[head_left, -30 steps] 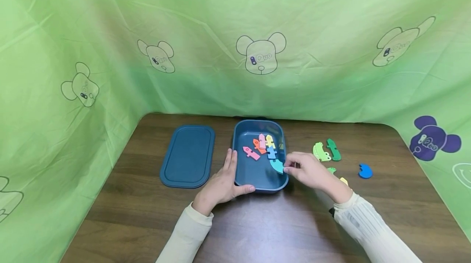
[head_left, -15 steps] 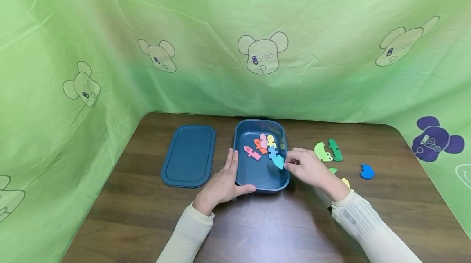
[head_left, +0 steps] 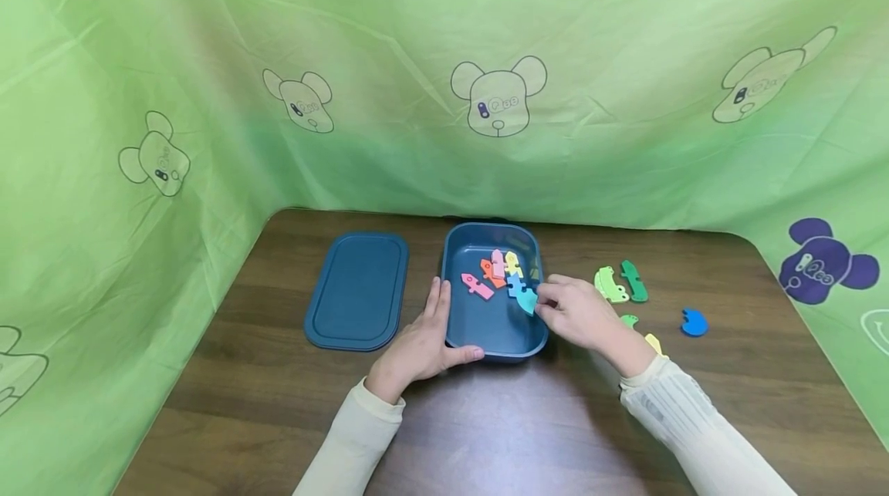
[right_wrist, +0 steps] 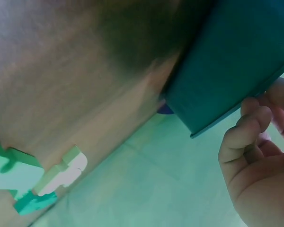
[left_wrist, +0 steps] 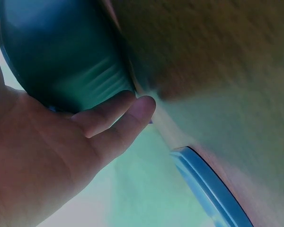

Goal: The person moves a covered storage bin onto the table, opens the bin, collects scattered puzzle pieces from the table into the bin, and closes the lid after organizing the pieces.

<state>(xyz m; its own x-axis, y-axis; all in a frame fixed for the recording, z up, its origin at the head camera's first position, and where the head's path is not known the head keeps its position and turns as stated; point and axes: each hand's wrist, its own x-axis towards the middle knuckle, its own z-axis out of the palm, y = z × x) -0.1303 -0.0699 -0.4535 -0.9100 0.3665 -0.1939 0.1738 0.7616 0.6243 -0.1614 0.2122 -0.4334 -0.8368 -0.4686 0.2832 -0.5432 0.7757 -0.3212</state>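
Here, nearest, the left hand (head_left: pixel 420 342) lies with straight fingers along the box's (head_left: pixel 489 334) outer left wall, thumb at the near rim, not clenched. The right hand (head_left: pixel 579 313) pinches the teal piece (head_left: pixel 526 301) inside the box, by the right wall, against the blue piece (head_left: pixel 515 285). Only the head view shows this piece; the right wrist view shows curled fingers at the rim and the outer wall. Left of the box lies the lid (head_left: pixel 357 291). Beyond the table (head_left: pixel 479 434) hangs a green curtain (head_left: pixel 389 172).
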